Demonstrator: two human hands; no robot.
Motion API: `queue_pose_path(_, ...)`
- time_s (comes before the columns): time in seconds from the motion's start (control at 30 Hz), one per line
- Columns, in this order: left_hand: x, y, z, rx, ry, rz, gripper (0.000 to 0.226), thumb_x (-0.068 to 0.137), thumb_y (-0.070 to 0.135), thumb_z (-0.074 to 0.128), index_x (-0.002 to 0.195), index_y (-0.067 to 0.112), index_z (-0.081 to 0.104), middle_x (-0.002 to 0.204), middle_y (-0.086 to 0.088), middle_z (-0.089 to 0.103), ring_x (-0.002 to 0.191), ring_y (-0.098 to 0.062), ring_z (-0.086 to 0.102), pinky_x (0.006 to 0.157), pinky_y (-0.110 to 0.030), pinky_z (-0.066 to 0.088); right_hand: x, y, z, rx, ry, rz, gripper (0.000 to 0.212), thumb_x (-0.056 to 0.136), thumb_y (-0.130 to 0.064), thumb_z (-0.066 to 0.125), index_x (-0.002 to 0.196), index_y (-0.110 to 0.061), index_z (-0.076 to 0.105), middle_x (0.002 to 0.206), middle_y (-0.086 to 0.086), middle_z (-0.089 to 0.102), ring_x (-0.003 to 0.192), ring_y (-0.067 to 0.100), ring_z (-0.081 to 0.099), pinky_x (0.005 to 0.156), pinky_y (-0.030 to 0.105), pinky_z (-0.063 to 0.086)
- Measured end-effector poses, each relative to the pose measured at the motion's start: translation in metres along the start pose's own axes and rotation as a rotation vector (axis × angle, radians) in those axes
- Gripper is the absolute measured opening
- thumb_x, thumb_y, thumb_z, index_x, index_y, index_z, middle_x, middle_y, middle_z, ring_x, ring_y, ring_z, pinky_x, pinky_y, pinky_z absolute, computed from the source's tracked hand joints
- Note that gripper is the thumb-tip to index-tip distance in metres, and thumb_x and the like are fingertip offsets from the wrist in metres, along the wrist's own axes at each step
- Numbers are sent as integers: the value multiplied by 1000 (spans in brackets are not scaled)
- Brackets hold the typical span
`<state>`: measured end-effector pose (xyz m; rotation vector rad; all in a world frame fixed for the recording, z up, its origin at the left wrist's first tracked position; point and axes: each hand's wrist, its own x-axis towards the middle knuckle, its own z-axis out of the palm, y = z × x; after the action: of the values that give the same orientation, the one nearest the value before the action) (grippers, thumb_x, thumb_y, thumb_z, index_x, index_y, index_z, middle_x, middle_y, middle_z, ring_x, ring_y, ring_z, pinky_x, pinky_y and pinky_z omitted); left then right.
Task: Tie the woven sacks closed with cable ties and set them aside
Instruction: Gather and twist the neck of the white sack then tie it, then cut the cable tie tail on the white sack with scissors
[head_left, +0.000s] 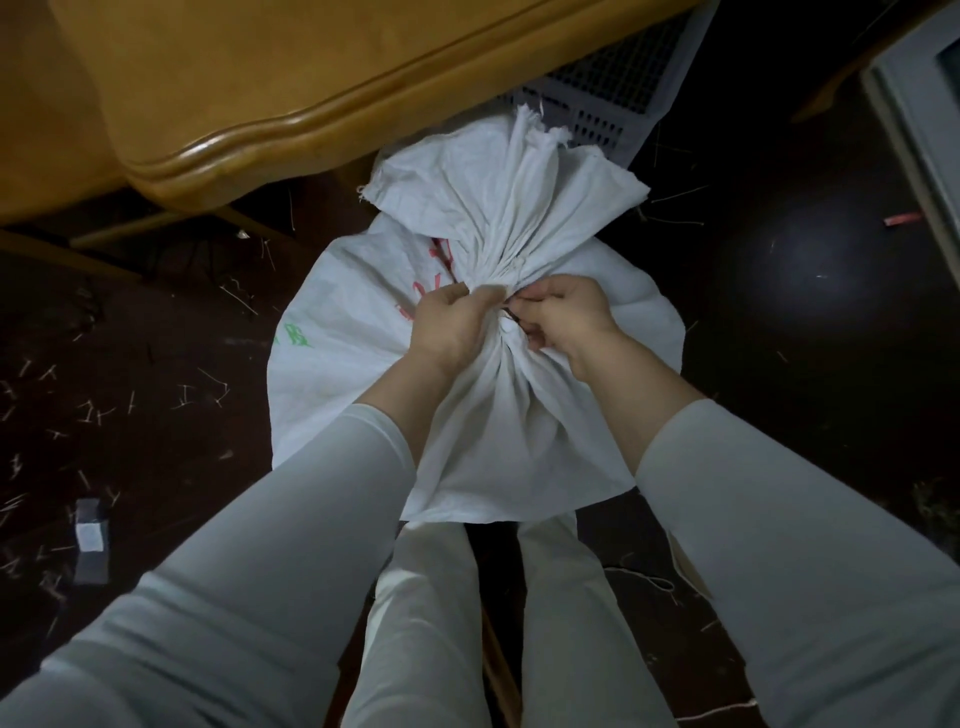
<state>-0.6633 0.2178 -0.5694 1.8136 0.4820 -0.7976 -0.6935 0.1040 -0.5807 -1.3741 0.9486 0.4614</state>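
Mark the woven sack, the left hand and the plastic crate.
woven sack (353, 364), head view, printed left flank.
left hand (451, 323), head view, back of the hand.
plastic crate (613, 83), head view, perforated side wall.

A white woven sack (358, 364) stands on the dark floor (156, 332). Its mouth is gathered into a pleated neck, and the loose top fans out toward a wooden table (260, 78). The left hand (454, 325) grips the neck. The right hand (569, 317) pinches it from the other side, close against the left. Whether a tie lies between the fingers cannot be told. A perforated crate (608, 98) sits just behind the sack. Pale cut scraps (98, 410) litter the floor.
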Motion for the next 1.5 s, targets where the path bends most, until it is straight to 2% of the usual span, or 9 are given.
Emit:
queue_pose_path(0.07, -4, -2, -6, 53, 17, 34, 21, 80, 22, 64, 96, 10, 64, 86, 1, 62, 90, -18, 56, 84, -27, 43, -8, -1, -3, 56, 34, -23, 17, 82, 1, 65, 90, -12, 58, 77, 5, 56, 68, 17, 56, 59, 28, 51)
queue_pose_path(0.17, -13, -16, -23, 234, 127, 76, 58, 73, 39, 67, 124, 14, 56, 117, 1, 60, 109, -18, 55, 102, -36, 43, -15, 3, -12, 69, 93, -61, 38, 81, 7, 62, 116, -8, 55, 100, 6, 53, 90, 21, 58, 79, 33, 55)
queue_pose_path(0.23, -22, -23, -35, 270, 203, 51, 74, 64, 54, 65, 128, 19, 54, 131, -4, 56, 120, -22, 52, 105, -43, 42, -20, 6, -17, 19, 153, -74, 35, 80, 8, 58, 108, -13, 57, 108, 6, 53, 98, 22, 58, 90, 37, 54)
queue_pose_path(0.3, -31, -29, -42, 295, 244, 15, 75, 71, 50, 64, 136, 20, 45, 143, -6, 43, 130, -26, 43, 109, -46, 36, -25, 8, -20, -18, 218, -89, 32, 80, 8, 53, 98, -18, 56, 102, -1, 54, 104, 22, 58, 94, 38, 52)
queue_pose_path(0.4, -40, -37, -55, 357, 310, -40, 61, 83, 41, 55, 140, 25, 40, 150, -3, 31, 137, -26, 32, 113, -48, 28, -34, 13, -23, -122, 267, -104, 38, 82, 7, 42, 109, -16, 56, 117, 2, 53, 106, 17, 52, 93, 26, 44)
queue_pose_path(0.67, -42, -25, -62, 553, 71, 2, 78, 78, 52, 58, 145, 32, 26, 155, -7, 20, 143, -29, 17, 117, -48, 16, -51, 25, -13, -264, 196, 20, 53, 86, 2, 46, 135, -18, 45, 142, 5, 42, 129, 22, 43, 107, 33, 37)
queue_pose_path(0.93, -72, 57, -62, 418, 12, 324, 41, 87, 26, 56, 126, 11, 56, 128, -7, 58, 114, -25, 57, 98, -28, 43, -94, -44, -11, -221, 400, -201, 46, 84, 0, 50, 130, -10, 52, 133, 10, 52, 121, 24, 50, 101, 30, 39)
queue_pose_path(1.23, -67, 185, -29, 495, 4, 517, 37, 88, 23, 55, 124, 12, 59, 122, -6, 64, 111, -23, 59, 91, -29, 47, -83, -182, -67, -353, 550, -432, 34, 97, -15, 44, 129, -11, 54, 131, 8, 55, 119, 24, 52, 98, 34, 44)
queue_pose_path(1.5, -26, 281, 85, 622, -33, 521, 41, 89, 26, 55, 131, 23, 53, 134, -2, 55, 124, -23, 51, 101, -31, 44, -13, -262, -192, -509, 644, -446, 37, 100, -12, 35, 135, -14, 45, 139, 6, 48, 117, 25, 53, 79, 27, 40)
